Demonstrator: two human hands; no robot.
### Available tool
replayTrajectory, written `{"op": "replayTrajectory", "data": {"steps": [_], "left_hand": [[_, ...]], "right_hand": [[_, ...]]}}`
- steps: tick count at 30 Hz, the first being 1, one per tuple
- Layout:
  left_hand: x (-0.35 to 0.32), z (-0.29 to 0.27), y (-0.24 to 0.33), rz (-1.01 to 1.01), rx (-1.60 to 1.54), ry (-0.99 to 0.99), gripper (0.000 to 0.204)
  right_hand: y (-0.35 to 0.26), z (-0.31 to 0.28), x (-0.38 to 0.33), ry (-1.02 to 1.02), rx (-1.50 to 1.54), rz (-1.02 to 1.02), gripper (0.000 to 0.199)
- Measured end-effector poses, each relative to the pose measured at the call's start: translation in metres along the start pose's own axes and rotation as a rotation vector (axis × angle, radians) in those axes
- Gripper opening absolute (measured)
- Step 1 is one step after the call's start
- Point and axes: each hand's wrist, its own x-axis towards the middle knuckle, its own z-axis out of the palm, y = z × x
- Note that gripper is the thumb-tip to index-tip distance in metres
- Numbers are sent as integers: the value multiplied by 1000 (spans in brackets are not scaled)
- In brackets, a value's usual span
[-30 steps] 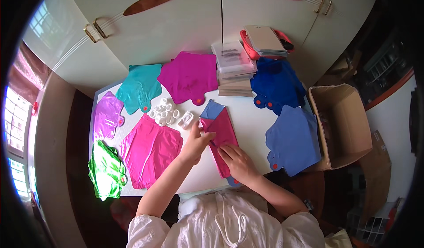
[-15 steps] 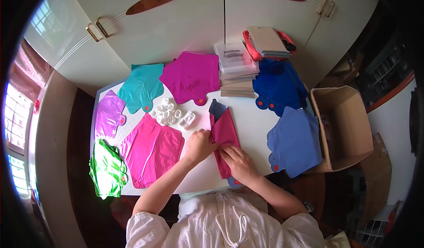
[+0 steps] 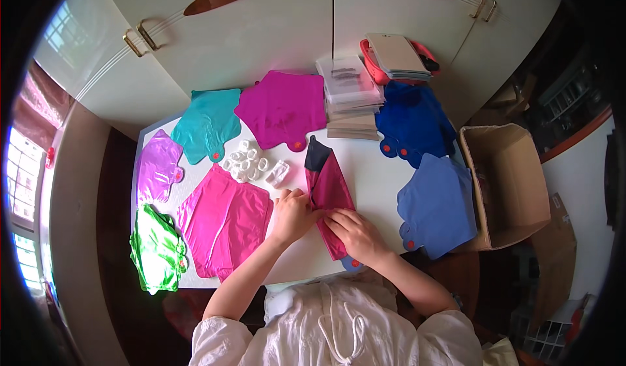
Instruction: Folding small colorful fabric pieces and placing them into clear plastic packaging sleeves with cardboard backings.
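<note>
In front of me lies a narrow folded foil balloon [image 3: 330,180], magenta outside with a dark blue-grey layer showing at its far tip. A blue tab with a red dot sticks out at its near end. My left hand [image 3: 295,215] has its fingers curled and pinching the left edge of the fold. My right hand [image 3: 355,234] lies on the balloon's middle, fingers stretched flat over the film close to the left fingertips. Left of my left hand a flat pink foil balloon [image 3: 222,226] is spread out. Several white rolls [image 3: 244,162] sit beyond it, beside one small white packet [image 3: 278,174].
More flat balloons ring the white table [image 3: 375,190]: green [image 3: 156,248], purple [image 3: 158,166], teal [image 3: 207,123], magenta [image 3: 282,108], dark blue [image 3: 416,125] and periwinkle [image 3: 438,203]. Stacked cards and clear bags [image 3: 352,99], a red basket [image 3: 369,63] and an open cardboard box [image 3: 515,183] border it.
The near part of the folded balloon has flattened and its far end shows more of the dark layer. Both hands keep nearly the same place on it. The view has shifted slightly.
</note>
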Motion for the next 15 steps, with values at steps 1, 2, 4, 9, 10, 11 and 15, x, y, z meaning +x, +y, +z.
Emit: {"op": "replayTrajectory", "data": {"steps": [1,2,4,9,10,11,15], "left_hand": [[-1,0,2,1,8,4,30],[-2,1,2,2,17,8,30],[-4,4,2,24,-24,25,30],[-7,7,-1,84,-77,44,27],[-7,8,-2,110,-83,58,26],[-7,8,-3,136,-89,71,25],[-8,10,-5,131,-115,71,28]], "right_hand": [[0,1,0,2,2,2,33],[0,1,0,3,4,5,33],[1,2,-1,9,0,2,33],[-3,-2,-2,4,21,26,31],[-3,-4,-4,-10,11,35,30],[-3,-5,-5,-24,1,45,29],[-4,-3,-5,60,-78,79,28]]}}
